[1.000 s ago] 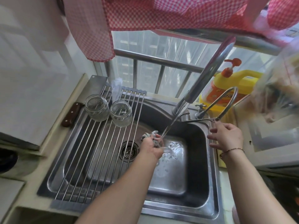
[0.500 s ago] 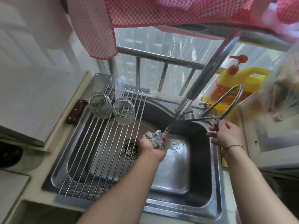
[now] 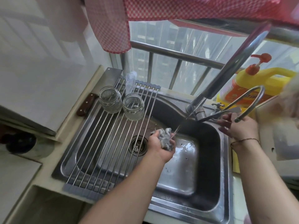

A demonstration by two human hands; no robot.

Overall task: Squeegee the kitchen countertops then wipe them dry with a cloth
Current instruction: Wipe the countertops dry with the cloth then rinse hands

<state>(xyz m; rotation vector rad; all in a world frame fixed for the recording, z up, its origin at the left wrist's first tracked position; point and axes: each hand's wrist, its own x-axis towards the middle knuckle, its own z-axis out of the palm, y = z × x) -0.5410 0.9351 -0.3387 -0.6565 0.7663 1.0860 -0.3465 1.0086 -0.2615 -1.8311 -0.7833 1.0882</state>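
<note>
My left hand (image 3: 159,147) grips a bunched grey cloth (image 3: 164,137) over the steel sink (image 3: 208,183), palm turned up. A thin stream of water (image 3: 178,129) runs from the tall faucet (image 3: 226,73) onto the cloth. My right hand (image 3: 237,128) is at the faucet's lever handle (image 3: 215,114) by the sink's right rear corner, fingers curled around it. No squeegee is in view.
A roll-up wire rack (image 3: 113,143) covers the sink's left half and carries two upturned glass jars (image 3: 110,99) (image 3: 133,106). A knife (image 3: 86,105) lies along the left ledge. A yellow soap jug (image 3: 258,88) stands behind a curved second spout (image 3: 249,97). A red checked curtain (image 3: 161,10) hangs above.
My left hand has turned palm up and lifted the cloth slightly under the stream. My right hand stays at the faucet handle.
</note>
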